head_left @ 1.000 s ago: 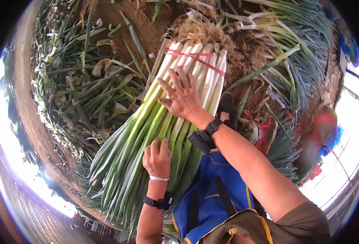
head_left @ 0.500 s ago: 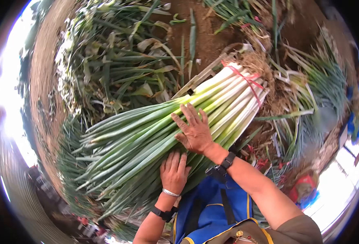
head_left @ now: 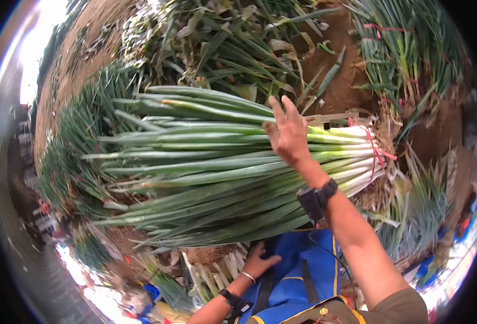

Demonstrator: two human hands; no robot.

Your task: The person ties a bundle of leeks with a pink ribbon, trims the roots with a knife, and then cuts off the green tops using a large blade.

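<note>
Spanning the centre of your view, the bundle of long green onions lies with its leaf tips toward 9 o'clock and its roots toward 3 o'clock. A red tie circles the white stalks beside the roots. Your right hand is over the bundle's upper edge, thumb and fingers apart; its contact pressure cannot be told. Your left hand is at 6 o'clock, below the bundle and beside the blue apron, fingers spread and grasping nothing. Loose leaves are heaped at 12 o'clock; other tied onions lie at 2 o'clock.
</note>
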